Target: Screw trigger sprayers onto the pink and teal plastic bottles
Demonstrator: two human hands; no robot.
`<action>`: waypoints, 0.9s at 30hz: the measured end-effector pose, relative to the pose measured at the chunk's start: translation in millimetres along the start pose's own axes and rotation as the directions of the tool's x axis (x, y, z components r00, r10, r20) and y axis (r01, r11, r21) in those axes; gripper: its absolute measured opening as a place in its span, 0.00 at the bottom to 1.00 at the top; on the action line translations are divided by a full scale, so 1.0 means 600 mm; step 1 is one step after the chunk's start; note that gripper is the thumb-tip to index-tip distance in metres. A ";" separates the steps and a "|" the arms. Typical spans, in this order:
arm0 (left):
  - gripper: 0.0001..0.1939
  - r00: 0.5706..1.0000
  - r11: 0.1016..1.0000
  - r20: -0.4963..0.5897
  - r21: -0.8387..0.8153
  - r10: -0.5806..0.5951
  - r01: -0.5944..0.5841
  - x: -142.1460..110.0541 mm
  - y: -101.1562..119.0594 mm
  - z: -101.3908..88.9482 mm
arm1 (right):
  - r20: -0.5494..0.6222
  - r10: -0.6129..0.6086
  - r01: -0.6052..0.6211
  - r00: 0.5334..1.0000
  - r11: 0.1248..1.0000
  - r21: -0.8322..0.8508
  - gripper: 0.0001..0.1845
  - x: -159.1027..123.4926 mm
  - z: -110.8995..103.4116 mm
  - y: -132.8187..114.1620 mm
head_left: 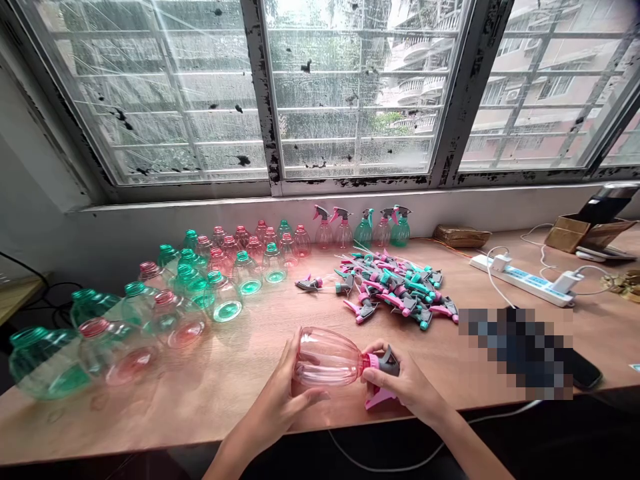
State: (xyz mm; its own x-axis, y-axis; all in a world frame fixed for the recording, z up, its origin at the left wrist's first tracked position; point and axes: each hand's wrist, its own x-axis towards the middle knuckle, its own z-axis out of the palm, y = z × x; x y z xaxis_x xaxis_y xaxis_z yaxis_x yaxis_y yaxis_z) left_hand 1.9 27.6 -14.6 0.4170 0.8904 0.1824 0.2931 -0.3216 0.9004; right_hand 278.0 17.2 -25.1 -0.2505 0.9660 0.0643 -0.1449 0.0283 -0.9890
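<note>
A clear pink spray bottle [327, 357] lies sideways between my hands, just above the table's front edge. My left hand [287, 387] is wrapped around its base end, thumb along the near side. At the neck, my right hand [395, 380] grips the pink collar of the grey and pink spray head [387, 363], whose pink part hangs downward. The spray head sits on the bottle's neck; how tightly, I cannot tell. Beyond my hands lies a heap of loose pink, green and grey spray heads [395, 287], with one spray head [310, 283] apart to its left.
Several open pink and green bottles [227, 297] stand in rows on the left. Bottles with spray heads [363, 230] line the wall. To the right are a white power strip [525, 280], a phone [583, 370], a cardboard box [567, 233] and cables.
</note>
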 end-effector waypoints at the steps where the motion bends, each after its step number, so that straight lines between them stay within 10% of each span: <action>1: 0.48 1.000 1.000 0.001 0.015 0.018 -0.018 0.000 0.001 0.000 | 0.002 0.001 -0.001 1.000 1.000 0.002 0.21 0.000 0.000 -0.001; 27: 0.48 0.998 0.998 0.066 -0.064 -0.005 0.009 -0.003 0.005 0.000 | 0.016 -0.018 0.018 1.000 1.000 0.002 0.21 0.002 -0.002 0.001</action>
State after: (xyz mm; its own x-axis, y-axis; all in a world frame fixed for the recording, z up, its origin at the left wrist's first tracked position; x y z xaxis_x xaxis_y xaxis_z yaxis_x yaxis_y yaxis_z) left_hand 2.2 25.0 -12.6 0.4714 0.8689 0.1512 0.2415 -0.2921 0.9254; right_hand 278.8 18.8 -25.8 -0.2634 0.9610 0.0842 -0.1517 0.0450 -0.9874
